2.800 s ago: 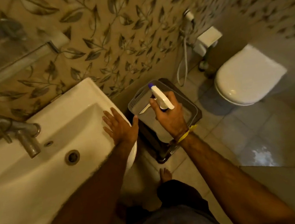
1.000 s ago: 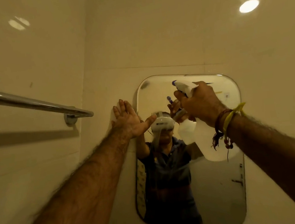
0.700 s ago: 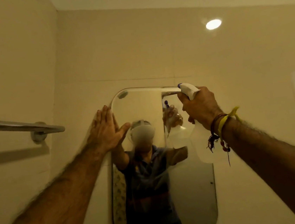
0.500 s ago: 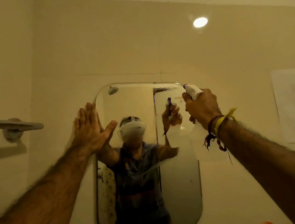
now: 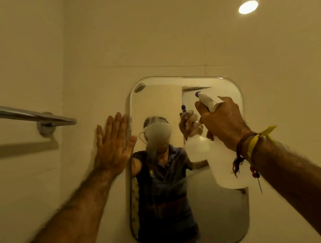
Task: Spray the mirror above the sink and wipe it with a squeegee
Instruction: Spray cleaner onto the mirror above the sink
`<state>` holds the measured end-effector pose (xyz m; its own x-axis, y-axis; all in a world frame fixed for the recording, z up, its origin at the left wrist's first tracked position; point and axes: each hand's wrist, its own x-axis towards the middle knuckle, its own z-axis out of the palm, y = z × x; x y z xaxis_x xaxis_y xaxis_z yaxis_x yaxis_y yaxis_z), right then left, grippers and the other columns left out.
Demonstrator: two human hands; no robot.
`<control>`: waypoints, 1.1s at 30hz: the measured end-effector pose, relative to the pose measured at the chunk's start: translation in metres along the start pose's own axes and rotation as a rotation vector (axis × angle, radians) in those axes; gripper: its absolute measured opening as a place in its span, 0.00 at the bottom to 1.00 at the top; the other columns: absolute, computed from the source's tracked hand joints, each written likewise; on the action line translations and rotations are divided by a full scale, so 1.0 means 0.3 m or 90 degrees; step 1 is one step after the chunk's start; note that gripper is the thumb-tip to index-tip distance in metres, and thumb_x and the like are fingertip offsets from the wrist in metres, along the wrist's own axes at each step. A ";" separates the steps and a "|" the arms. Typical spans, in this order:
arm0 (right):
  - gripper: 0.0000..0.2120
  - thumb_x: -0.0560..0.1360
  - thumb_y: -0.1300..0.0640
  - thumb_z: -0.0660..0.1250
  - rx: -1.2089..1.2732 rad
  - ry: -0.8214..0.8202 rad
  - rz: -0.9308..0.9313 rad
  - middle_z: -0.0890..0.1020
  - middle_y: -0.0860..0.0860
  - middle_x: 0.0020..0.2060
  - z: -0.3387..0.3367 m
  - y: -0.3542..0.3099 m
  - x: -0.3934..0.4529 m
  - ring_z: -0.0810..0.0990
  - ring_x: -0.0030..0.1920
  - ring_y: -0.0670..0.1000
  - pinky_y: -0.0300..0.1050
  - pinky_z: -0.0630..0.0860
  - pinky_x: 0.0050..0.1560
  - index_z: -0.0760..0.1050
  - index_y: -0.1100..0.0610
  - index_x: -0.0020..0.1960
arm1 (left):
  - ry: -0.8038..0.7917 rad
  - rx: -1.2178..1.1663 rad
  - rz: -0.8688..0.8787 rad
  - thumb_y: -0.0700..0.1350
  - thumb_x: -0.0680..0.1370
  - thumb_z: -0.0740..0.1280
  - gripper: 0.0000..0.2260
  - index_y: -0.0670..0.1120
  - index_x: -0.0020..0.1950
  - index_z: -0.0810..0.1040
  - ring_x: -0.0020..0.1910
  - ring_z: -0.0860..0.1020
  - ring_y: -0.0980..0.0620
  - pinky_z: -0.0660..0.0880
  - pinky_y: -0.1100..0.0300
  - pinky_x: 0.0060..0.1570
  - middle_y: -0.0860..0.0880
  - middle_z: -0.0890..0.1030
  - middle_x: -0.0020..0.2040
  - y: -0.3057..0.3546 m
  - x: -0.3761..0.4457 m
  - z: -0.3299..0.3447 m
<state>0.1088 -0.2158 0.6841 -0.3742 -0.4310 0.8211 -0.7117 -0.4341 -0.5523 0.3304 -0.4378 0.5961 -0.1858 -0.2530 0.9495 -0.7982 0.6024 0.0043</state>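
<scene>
A rounded rectangular mirror [image 5: 222,214] hangs on the cream wall ahead. My right hand [image 5: 222,121] grips a white spray bottle [image 5: 224,170] by its neck, the purple-tipped nozzle aimed at the mirror's upper right part. My left hand [image 5: 113,144] lies flat with fingers spread against the wall at the mirror's left edge. The glass reflects a person holding the bottle. No squeegee is in view.
A chrome towel bar [image 5: 23,115] juts from the left wall at hand height. A round ceiling light [image 5: 248,7] glows at the upper right. Bare cream tiles surround the mirror.
My view rose from the sink and basket to the mirror. The bottle came up in my right hand to the glass, and my left hand went from the sink rim to the wall.
</scene>
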 end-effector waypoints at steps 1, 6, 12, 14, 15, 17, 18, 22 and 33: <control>0.05 0.77 0.51 0.67 0.014 -0.017 -0.006 0.80 0.47 0.32 0.035 -0.013 -0.010 0.80 0.24 0.42 0.36 0.74 0.22 0.75 0.48 0.42 | 0.012 0.006 0.001 0.63 0.84 0.45 0.31 0.52 0.84 0.45 0.83 0.43 0.50 0.33 0.47 0.79 0.50 0.46 0.85 -0.003 -0.009 0.013; 0.15 0.77 0.48 0.66 0.013 -0.093 -0.018 0.83 0.56 0.45 0.213 -0.060 -0.064 0.84 0.42 0.57 0.55 0.84 0.40 0.75 0.55 0.60 | 0.063 0.039 0.011 0.62 0.83 0.48 0.32 0.50 0.84 0.50 0.83 0.47 0.48 0.39 0.42 0.80 0.49 0.50 0.85 -0.012 -0.012 0.048; 0.16 0.77 0.46 0.66 -0.043 -0.116 -0.060 0.81 0.50 0.41 0.323 0.007 -0.145 0.83 0.41 0.54 0.53 0.84 0.38 0.76 0.52 0.61 | 0.096 0.043 0.022 0.60 0.83 0.49 0.31 0.47 0.83 0.55 0.83 0.50 0.45 0.45 0.39 0.80 0.46 0.54 0.84 -0.006 -0.026 0.045; 0.14 0.78 0.46 0.66 -0.078 -0.132 -0.074 0.78 0.46 0.39 0.335 0.038 -0.171 0.82 0.39 0.52 0.51 0.84 0.36 0.76 0.52 0.60 | 0.099 0.049 0.026 0.60 0.83 0.49 0.31 0.47 0.83 0.56 0.83 0.51 0.44 0.47 0.37 0.80 0.45 0.55 0.84 -0.003 -0.025 0.043; 0.14 0.78 0.47 0.66 -0.090 -0.141 -0.074 0.77 0.45 0.38 0.338 0.053 -0.180 0.82 0.38 0.51 0.50 0.84 0.36 0.76 0.52 0.60 | 0.098 0.049 0.027 0.61 0.83 0.49 0.31 0.47 0.83 0.55 0.83 0.51 0.44 0.47 0.37 0.80 0.45 0.55 0.84 -0.003 -0.025 0.044; 0.12 0.78 0.47 0.65 -0.108 -0.144 -0.068 0.78 0.44 0.37 0.327 0.083 -0.184 0.82 0.37 0.50 0.49 0.84 0.34 0.76 0.51 0.59 | 0.101 0.049 0.027 0.61 0.83 0.49 0.31 0.47 0.84 0.54 0.83 0.50 0.44 0.47 0.37 0.80 0.45 0.54 0.84 -0.005 -0.027 0.051; 0.10 0.78 0.47 0.65 -0.111 -0.139 -0.059 0.78 0.45 0.37 0.313 0.097 -0.177 0.82 0.37 0.49 0.49 0.84 0.34 0.76 0.50 0.56 | 0.104 0.055 0.025 0.61 0.83 0.49 0.31 0.47 0.84 0.53 0.83 0.50 0.44 0.47 0.36 0.80 0.45 0.53 0.84 -0.005 -0.028 0.055; 0.07 0.77 0.46 0.66 -0.076 -0.073 0.032 0.82 0.49 0.40 0.225 0.140 -0.126 0.84 0.39 0.52 0.53 0.84 0.36 0.74 0.48 0.49 | 0.103 0.077 0.020 0.63 0.83 0.46 0.32 0.48 0.84 0.51 0.83 0.49 0.44 0.48 0.36 0.79 0.46 0.52 0.84 -0.002 -0.029 0.065; 0.08 0.76 0.46 0.66 -0.174 0.129 0.129 0.82 0.51 0.37 -0.072 0.297 -0.105 0.82 0.35 0.55 0.51 0.83 0.35 0.77 0.51 0.45 | 0.148 0.032 0.031 0.65 0.83 0.47 0.33 0.52 0.84 0.47 0.83 0.46 0.46 0.42 0.38 0.80 0.48 0.48 0.85 -0.027 -0.028 0.097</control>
<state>0.0442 -0.2239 0.6121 -0.6138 -0.3102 0.7259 -0.7330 -0.1175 -0.6700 0.3219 -0.4625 0.5789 -0.0924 -0.0408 0.9949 -0.8205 0.5692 -0.0529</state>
